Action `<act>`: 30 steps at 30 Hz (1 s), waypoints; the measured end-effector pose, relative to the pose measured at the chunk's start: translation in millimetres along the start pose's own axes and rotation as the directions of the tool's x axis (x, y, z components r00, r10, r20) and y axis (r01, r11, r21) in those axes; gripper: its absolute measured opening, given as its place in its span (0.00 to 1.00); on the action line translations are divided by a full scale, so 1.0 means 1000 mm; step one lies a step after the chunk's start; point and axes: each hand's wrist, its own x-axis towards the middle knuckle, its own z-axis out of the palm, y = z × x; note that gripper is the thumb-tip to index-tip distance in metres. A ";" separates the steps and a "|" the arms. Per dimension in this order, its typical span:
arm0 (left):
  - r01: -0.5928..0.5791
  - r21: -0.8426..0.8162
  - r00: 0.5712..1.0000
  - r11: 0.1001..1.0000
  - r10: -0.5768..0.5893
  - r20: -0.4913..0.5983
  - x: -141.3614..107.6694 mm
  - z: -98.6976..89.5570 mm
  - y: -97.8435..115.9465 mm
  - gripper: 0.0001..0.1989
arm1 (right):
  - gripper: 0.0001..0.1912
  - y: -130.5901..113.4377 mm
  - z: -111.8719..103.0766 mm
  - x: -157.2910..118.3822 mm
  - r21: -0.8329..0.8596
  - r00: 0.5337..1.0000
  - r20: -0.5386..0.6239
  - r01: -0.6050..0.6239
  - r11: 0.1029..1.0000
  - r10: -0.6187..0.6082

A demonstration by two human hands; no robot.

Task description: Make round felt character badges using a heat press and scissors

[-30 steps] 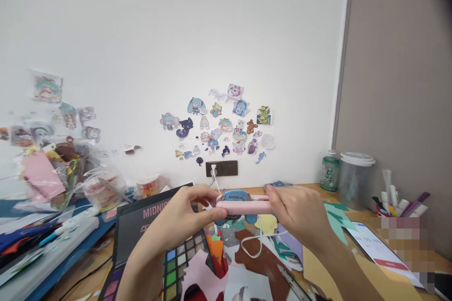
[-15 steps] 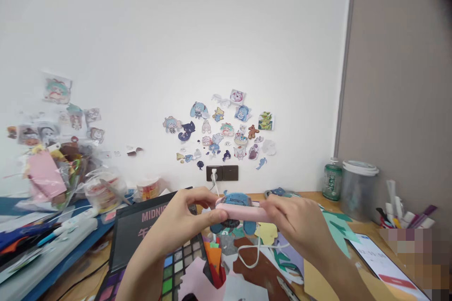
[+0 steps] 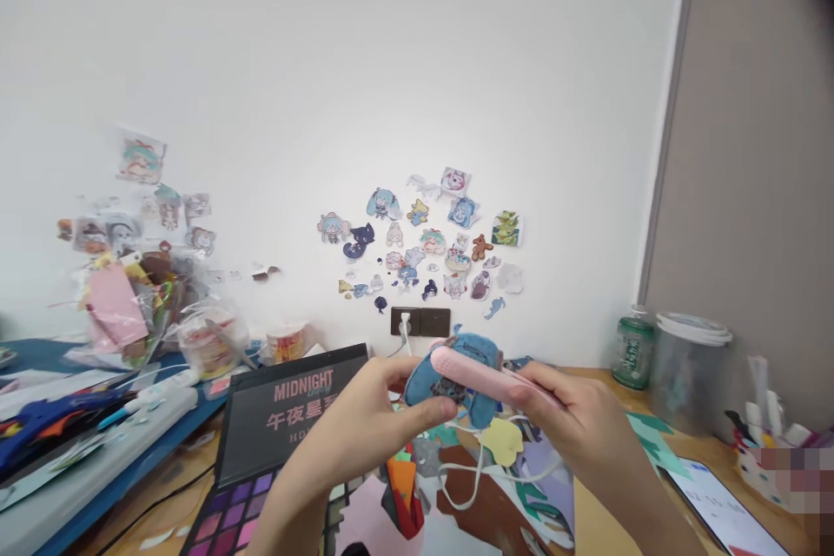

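My left hand (image 3: 391, 404) grips a blue felt character piece (image 3: 482, 408) with a grey and dark patterned middle, thumb in front and fingers behind. My right hand (image 3: 566, 413) is closed around the handle of a pink mini hair straightener (image 3: 473, 372). Its slim arm lies slantwise across the front of the felt piece, the rounded tip near my left thumb. Whether the felt is clamped between its plates is hidden. Below the hands, a white cord (image 3: 480, 460) loops over brown, yellow and purple felt scraps.
An open eyeshadow palette (image 3: 261, 426) stands at left, near a bagged tub (image 3: 205, 343). At right are a green can (image 3: 632, 352), a lidded clear bucket (image 3: 691, 365), a pen holder (image 3: 756, 460) and a phone (image 3: 723, 499). Behind, a plug sits in the wall socket (image 3: 420, 321).
The straightener has tilted from nearly level to slanting, its tip now up at the left. The felt piece has turned with it, showing more blue. The view has shifted slightly left.
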 end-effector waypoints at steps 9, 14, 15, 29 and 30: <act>0.042 -0.019 0.997 0.999 -0.043 -0.058 -0.011 0.001 0.011 0.16 | 0.30 0.001 0.000 -0.003 0.068 1.000 0.006 -0.031 0.997 0.030; 0.028 0.092 0.999 0.995 -0.024 -0.045 -0.021 0.004 0.023 0.11 | 0.30 0.001 0.003 -0.005 0.081 0.996 -0.032 -0.075 0.994 0.078; 0.017 0.106 0.999 0.994 -0.013 -0.034 -0.022 0.005 0.023 0.09 | 0.31 0.000 0.003 -0.005 0.072 0.996 -0.031 -0.087 0.994 0.089; -0.084 0.165 0.988 0.983 0.104 -0.115 -0.024 0.007 0.032 0.06 | 0.32 -0.002 0.003 -0.006 0.039 0.983 -0.112 -0.142 0.989 0.146; -0.096 0.172 0.988 0.980 0.115 -0.107 -0.025 0.007 0.031 0.06 | 0.32 -0.001 0.003 -0.006 0.048 0.986 -0.109 -0.125 0.991 0.130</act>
